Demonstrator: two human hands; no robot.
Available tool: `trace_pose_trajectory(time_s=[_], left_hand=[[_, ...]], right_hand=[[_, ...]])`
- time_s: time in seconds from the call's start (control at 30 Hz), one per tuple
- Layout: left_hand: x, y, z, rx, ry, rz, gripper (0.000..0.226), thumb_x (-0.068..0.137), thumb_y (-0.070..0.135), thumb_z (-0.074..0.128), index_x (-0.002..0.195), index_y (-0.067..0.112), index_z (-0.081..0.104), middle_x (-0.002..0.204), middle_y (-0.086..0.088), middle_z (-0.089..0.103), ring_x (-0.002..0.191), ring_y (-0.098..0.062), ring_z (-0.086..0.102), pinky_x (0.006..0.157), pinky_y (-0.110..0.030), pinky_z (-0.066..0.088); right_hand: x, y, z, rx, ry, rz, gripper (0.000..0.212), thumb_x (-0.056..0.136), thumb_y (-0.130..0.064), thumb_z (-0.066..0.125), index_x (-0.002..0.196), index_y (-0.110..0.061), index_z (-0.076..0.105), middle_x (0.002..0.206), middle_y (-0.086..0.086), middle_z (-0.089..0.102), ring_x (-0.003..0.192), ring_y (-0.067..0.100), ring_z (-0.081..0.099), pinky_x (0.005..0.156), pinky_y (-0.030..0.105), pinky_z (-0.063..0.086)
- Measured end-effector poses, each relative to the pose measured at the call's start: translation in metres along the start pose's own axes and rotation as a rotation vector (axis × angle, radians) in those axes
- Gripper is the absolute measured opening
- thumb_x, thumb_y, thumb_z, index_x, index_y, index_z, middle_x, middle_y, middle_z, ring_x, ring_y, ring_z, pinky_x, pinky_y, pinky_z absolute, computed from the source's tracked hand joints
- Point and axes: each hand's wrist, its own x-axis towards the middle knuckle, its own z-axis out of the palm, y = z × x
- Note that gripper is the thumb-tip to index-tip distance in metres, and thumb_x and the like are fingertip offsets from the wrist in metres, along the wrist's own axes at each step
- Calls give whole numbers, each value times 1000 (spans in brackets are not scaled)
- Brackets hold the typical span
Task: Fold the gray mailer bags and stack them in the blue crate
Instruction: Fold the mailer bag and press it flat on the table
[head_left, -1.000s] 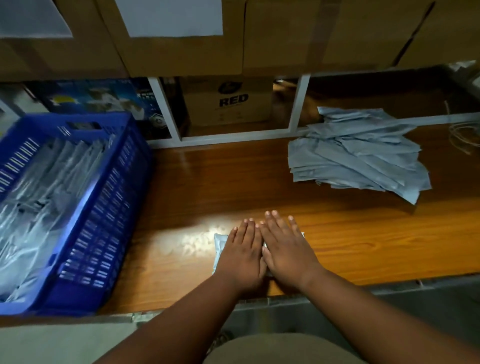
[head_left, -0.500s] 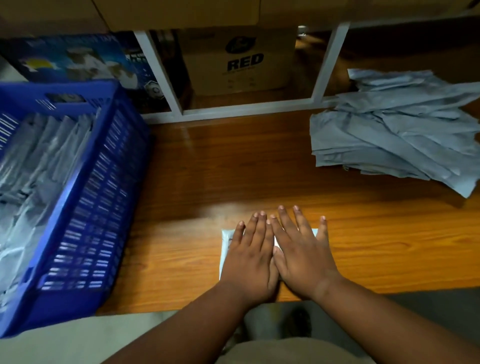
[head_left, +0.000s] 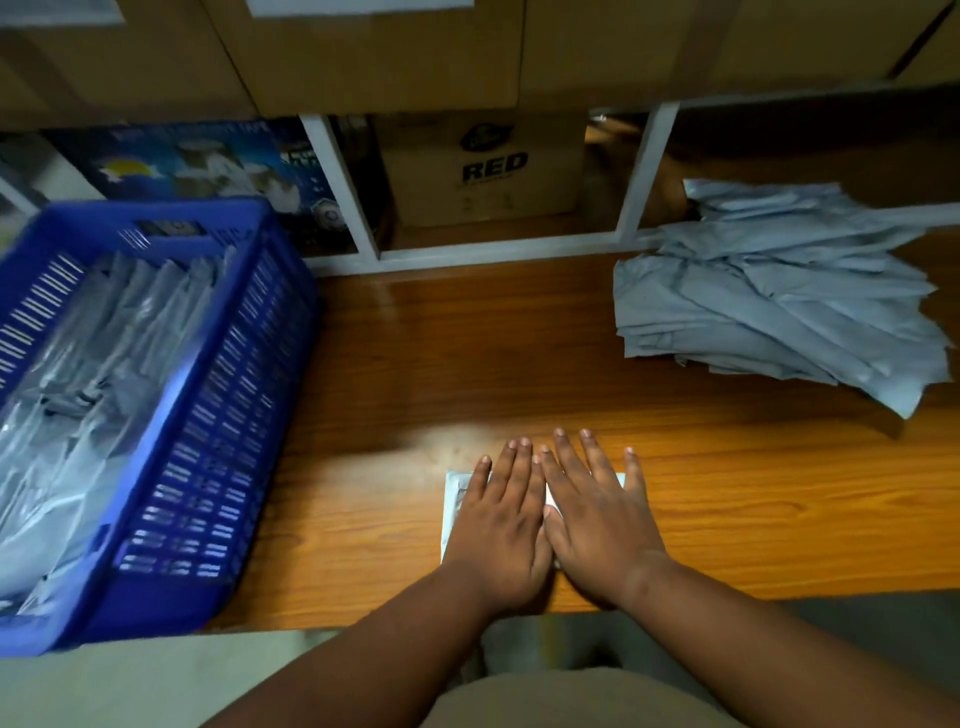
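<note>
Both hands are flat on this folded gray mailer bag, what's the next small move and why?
Probably grip the folded gray mailer bag with the left hand and carry it left to the blue plastic crate. Left hand and right hand lie flat on it with straight fingers, so the crease looks pressed, and the crate already holds folded bags.

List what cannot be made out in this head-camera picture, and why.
- Folded gray mailer bag, head view: mostly covered by the flat left hand and right hand.
- Blue slatted plastic crate: left side cut off by the edge, contents blurred.
- Loose gray mailer pile: count unclear, overlapping.
</note>
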Motion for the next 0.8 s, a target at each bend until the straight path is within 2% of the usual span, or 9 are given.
trace_pose_trajectory(time_s=[0.17, 0.23, 0.33, 0.4, 0.5, 0.63, 0.8], left_hand=[[-2, -19, -13, 55, -61, 42, 79, 105, 53, 27, 170, 12, 8, 177, -12, -1, 165, -26, -6, 130, -54, 10], [-8, -27, -18, 84, -64, 18, 79, 106, 57, 21, 170, 14, 6, 177, -12, -2, 164, -26, -7, 131, -55, 6], [-19, -36, -15, 90, -16, -31, 76, 107, 54, 22, 171, 15, 9, 178, -10, 0, 164, -24, -9, 130, -56, 6], [-23, -41, -11, 78, 1, -51, 72, 108, 50, 24, 171, 17, 10, 178, -8, 3, 164, -22, -9, 130, -56, 9], [-20, -51, -15, 79, -3, -21, 72, 108, 47, 20, 171, 16, 1, 178, -7, -1, 164, -20, -13, 131, -54, 6], [-16, -63, -15, 72, 16, 38, 76, 105, 46, 26, 170, 13, 6, 178, -10, 4, 165, -23, -7, 131, -54, 10], [-13, -62, -11, 83, -13, -3, 82, 104, 47, 31, 170, 10, -2, 177, -18, -7, 163, -29, -15, 131, -56, 4]], right_hand=[[3, -1, -7, 17, -34, -6, 72, 105, -65, 12, 171, -35, 5, 179, -5, -10, 164, 24, -14, 124, 71, -5], [4, -6, -7, 6, -27, -15, 72, 106, -66, 14, 171, -34, 8, 179, -3, -8, 165, 24, -12, 123, 71, -8], [7, -25, -2, -33, 24, -96, 69, 108, -58, 21, 170, -27, 23, 179, 5, 11, 166, 25, 3, 125, 73, -1], [11, -37, 4, -28, 29, -130, 67, 107, -53, 24, 170, -28, 21, 178, 5, 16, 165, 25, 7, 126, 71, 3], [22, -41, 6, -12, 52, -117, 69, 108, -56, 23, 171, -32, 11, 179, 4, 10, 166, 26, 4, 127, 68, 3], [28, -41, 10, 4, 82, -110, 74, 107, -65, 24, 172, -31, 12, 179, 5, 10, 166, 28, 4, 128, 66, 4], [31, -39, 14, -12, 98, -113, 77, 106, -65, 25, 172, -28, 11, 179, 6, 8, 166, 28, 2, 128, 66, 4]])
